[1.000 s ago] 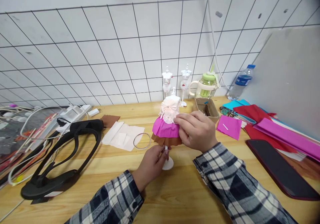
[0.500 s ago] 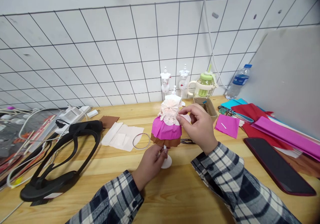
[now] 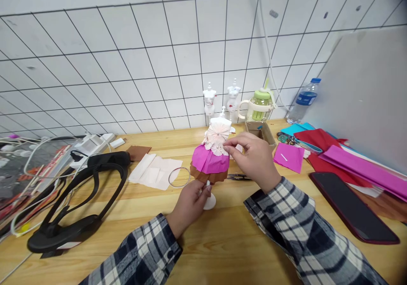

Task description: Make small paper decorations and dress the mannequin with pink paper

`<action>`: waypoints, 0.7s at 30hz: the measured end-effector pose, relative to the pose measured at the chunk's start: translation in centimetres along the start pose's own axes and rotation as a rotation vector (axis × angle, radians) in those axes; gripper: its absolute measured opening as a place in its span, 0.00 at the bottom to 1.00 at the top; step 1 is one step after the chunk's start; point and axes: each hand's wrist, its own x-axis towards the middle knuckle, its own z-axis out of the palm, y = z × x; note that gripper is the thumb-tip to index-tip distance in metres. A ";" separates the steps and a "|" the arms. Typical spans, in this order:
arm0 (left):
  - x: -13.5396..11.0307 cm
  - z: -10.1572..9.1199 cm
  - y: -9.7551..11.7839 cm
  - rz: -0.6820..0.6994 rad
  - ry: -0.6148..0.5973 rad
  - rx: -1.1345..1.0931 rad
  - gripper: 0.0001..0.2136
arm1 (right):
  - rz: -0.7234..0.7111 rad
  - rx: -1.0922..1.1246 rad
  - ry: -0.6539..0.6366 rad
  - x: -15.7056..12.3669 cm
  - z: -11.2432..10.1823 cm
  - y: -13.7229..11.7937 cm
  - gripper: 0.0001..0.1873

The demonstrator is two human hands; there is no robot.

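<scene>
A small mannequin in a paper dress (image 3: 211, 160) stands on the wooden table (image 3: 222, 242). The dress has a pale pink fan-fold top, a magenta skirt and a brown layer beneath. My left hand (image 3: 187, 204) is closed round the thin white stand under the skirt. My right hand (image 3: 254, 160) sits at the dress's right side, thumb and forefinger pinched at the pale pink top. Small black snips (image 3: 239, 176) lie on the table just below my right hand.
Two bare white mannequins (image 3: 210, 100) and a green-lidded cup (image 3: 261, 105) stand by the tiled wall. A cardboard box (image 3: 260, 132), coloured paper sheets (image 3: 343, 158), a dark phone (image 3: 352, 206) and a water bottle (image 3: 302, 100) lie right. Left: white paper (image 3: 155, 170), a wire ring (image 3: 179, 177), a black headset (image 3: 79, 200).
My right hand lifted off the skirt, where it lay flat, and now pinches at the pale pink top. The snips came into view beneath it. My left hand kept its hold on the stand.
</scene>
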 end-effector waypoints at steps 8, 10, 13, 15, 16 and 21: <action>0.0 0.1 0.2 -0.049 -0.030 -0.082 0.19 | -0.003 0.051 0.026 0.1 0.1 -0.2 0.03; 0.0 0.1 0.2 -0.064 -0.029 -0.109 0.19 | 0.008 0.061 0.047 0.2 0.1 -0.2 0.03; 0.1 0.1 0.2 -0.064 -0.017 -0.152 0.18 | 0.007 0.008 0.033 0.2 0.0 -0.1 0.02; 0.1 0.1 0.1 -0.061 -0.012 -0.167 0.18 | 0.005 -0.028 0.012 0.2 0.0 0.0 0.04; 0.1 0.1 0.1 -0.060 -0.010 -0.164 0.18 | 0.005 -0.040 0.004 0.2 0.0 0.0 0.05; 0.1 0.1 0.0 -0.042 -0.036 -0.110 0.18 | 0.005 -0.092 -0.021 0.1 0.3 0.2 0.05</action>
